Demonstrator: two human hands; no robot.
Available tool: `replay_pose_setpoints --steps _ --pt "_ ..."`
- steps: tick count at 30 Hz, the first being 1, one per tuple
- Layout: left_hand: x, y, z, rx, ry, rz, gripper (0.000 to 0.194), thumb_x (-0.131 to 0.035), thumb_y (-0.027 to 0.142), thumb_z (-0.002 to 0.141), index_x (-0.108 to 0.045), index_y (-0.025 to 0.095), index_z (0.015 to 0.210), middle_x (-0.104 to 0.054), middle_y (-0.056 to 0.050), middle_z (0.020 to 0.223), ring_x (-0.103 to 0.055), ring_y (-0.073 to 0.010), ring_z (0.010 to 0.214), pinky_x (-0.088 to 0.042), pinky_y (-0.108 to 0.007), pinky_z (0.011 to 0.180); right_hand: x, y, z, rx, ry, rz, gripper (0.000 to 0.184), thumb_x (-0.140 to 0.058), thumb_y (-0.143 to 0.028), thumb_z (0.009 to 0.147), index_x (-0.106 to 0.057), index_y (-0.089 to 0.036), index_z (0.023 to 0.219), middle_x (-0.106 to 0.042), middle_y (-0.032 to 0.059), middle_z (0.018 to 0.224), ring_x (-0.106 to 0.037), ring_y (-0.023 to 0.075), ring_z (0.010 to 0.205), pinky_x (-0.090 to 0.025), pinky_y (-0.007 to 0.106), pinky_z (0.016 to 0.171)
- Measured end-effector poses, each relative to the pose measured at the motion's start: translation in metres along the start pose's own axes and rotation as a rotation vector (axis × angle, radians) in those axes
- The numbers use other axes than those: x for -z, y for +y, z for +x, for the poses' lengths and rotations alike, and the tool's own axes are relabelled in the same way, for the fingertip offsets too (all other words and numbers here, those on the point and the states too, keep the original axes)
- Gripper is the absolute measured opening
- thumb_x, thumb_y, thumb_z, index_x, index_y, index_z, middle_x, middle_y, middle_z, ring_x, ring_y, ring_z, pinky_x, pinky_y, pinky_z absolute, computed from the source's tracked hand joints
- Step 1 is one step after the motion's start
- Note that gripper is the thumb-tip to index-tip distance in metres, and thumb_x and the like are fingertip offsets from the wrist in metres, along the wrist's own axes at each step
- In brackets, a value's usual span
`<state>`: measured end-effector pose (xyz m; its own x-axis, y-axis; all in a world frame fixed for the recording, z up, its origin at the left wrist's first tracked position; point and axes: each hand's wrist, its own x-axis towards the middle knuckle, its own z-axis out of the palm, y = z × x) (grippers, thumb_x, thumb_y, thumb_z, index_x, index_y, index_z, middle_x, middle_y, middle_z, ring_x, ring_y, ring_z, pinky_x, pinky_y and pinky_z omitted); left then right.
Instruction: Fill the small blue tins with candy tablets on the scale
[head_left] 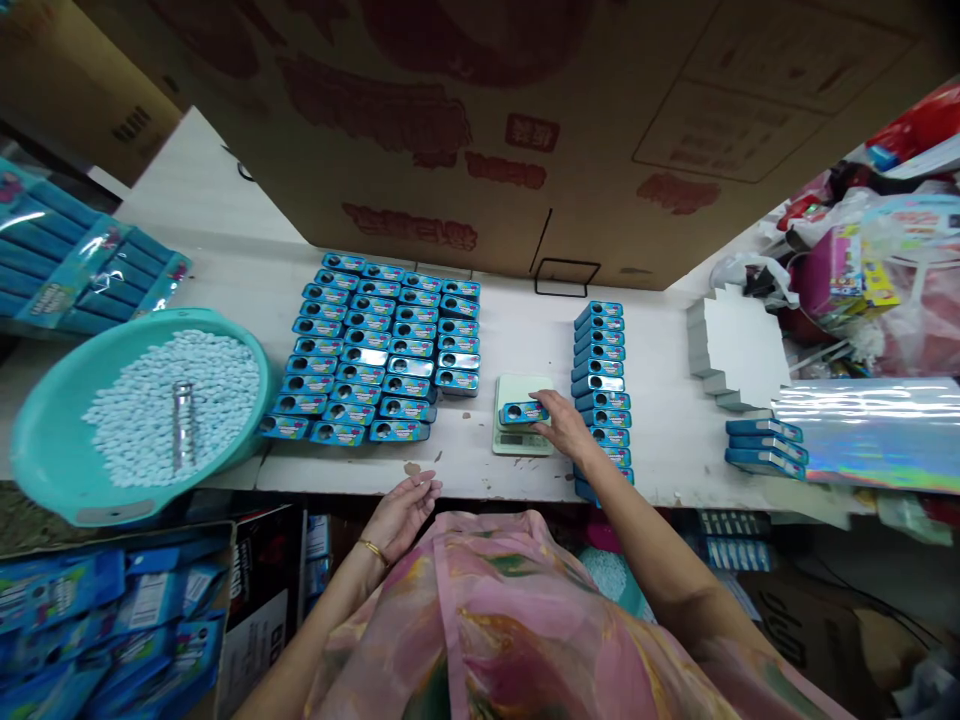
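Observation:
A small blue candy tin (524, 412) with a dark round spot on its face is on a pale green digital scale (517, 448). My right hand (561, 424) reaches in from the right, with thumb and fingers closed on the tin's right end. Near the table's front edge, my left hand (405, 508), with a gold bracelet at the wrist, has its fingers curled and its fingertips close together; whatever may be in them is hidden. Left of the scale, similar tins (367, 355) stand in several rows, and another column of tins (600, 350) runs beside my right hand.
A turquoise basin (255, 350) of pale blue candies, with a metal cylinder (183, 425) on them, stands left. A large carton (480, 130) rises behind. Flat white cartons (739, 340) and stacked blue packs (765, 448) lie right. Below left is a box of blue packets (97, 630).

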<state>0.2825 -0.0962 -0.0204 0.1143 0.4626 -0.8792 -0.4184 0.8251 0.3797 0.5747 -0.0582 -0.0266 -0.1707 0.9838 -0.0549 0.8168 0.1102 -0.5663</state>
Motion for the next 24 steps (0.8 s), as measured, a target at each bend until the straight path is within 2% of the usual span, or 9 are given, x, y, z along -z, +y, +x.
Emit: replay_pose_setpoints --steps 5,8,10,12,15,17,20,24 --pt "-0.007 -0.005 0.001 -0.016 -0.007 0.081 0.012 -0.050 0.003 0.069 -0.057 0.009 0.077 -0.060 -0.005 0.066 -0.056 -0.0074 0.056 -0.043 -0.015 0.049 0.004 -0.001 0.000 0.006 0.024 0.012 0.051 -0.057 -0.021 0.069 -0.039 -0.022 0.116 -0.045 0.0057 0.113 -0.042 0.0204 0.103 -0.040 0.035 0.084" --pt "-0.020 -0.004 0.003 -0.125 -0.032 0.266 0.011 -0.053 0.009 0.066 -0.057 0.011 0.077 -0.057 -0.002 0.063 -0.052 -0.0065 0.052 -0.039 -0.016 0.046 0.010 -0.004 -0.008 0.002 0.110 0.005 0.050 -0.056 -0.026 0.071 -0.038 -0.022 0.118 -0.043 0.0072 0.115 -0.040 0.0216 0.106 -0.039 0.037 0.086" --pt "-0.035 0.002 0.004 -0.284 -0.044 0.542 0.012 -0.054 0.014 0.066 -0.057 0.013 0.077 -0.053 0.001 0.057 -0.048 -0.0068 0.047 -0.036 -0.018 0.044 0.013 -0.006 -0.017 -0.004 0.174 0.004 0.046 -0.053 -0.027 0.074 -0.039 -0.020 0.117 -0.045 0.0079 0.114 -0.040 0.0214 0.106 -0.038 0.037 0.087" --pt "-0.053 0.012 0.005 -0.511 -0.081 0.886 0.012 -0.052 0.018 0.068 -0.057 0.015 0.078 -0.053 0.001 0.059 -0.047 -0.0083 0.048 -0.038 -0.021 0.047 0.014 -0.008 -0.029 -0.007 0.220 0.011 0.040 -0.050 -0.025 0.076 -0.041 -0.020 0.115 -0.046 0.0082 0.111 -0.041 0.0206 0.105 -0.038 0.037 0.088" --pt "-0.086 0.025 0.008 -0.913 -0.211 1.301 0.017 -0.043 0.016 0.073 -0.058 0.017 0.080 -0.056 -0.004 0.076 -0.053 -0.0125 0.066 -0.042 -0.027 0.064 0.010 -0.011 -0.047 -0.006 0.241 0.036 0.035 -0.046 -0.023 0.079 -0.043 -0.020 0.113 -0.049 0.0076 0.108 -0.043 0.0191 0.103 -0.038 0.036 0.088" --pt "-0.107 0.030 0.011 -1.080 -0.264 1.483 0.022 -0.038 0.012 0.075 -0.058 0.016 0.083 -0.057 -0.006 0.083 -0.053 -0.0147 0.077 -0.042 -0.029 0.072 0.005 -0.012 -0.057 -0.009 0.240 0.058 0.032 -0.045 -0.022 0.079 -0.045 -0.020 0.112 -0.050 0.0071 0.107 -0.044 0.0188 0.101 -0.039 0.036 0.087" --pt "-0.131 0.030 0.017 -1.148 -0.261 1.703 0.028 -0.034 0.009 0.076 -0.057 0.016 0.091 -0.056 -0.008 0.089 -0.052 -0.0157 0.082 -0.042 -0.029 0.074 -0.003 -0.013 -0.068 -0.019 0.246 0.083 0.029 -0.044 -0.023 0.080 -0.048 -0.021 0.108 -0.051 0.0071 0.105 -0.045 0.0191 0.100 -0.040 0.037 0.086" --pt "-0.145 0.026 0.025 -1.130 -0.291 1.825 0.031 -0.034 0.009 0.077 -0.055 0.015 0.098 -0.055 -0.009 0.091 -0.052 -0.0171 0.082 -0.042 -0.030 0.076 -0.009 -0.012 -0.078 -0.032 0.229 0.095 0.027 -0.044 -0.023 0.080 -0.051 -0.020 0.106 -0.052 0.0076 0.104 -0.046 0.0190 0.099 -0.041 0.036 0.084"
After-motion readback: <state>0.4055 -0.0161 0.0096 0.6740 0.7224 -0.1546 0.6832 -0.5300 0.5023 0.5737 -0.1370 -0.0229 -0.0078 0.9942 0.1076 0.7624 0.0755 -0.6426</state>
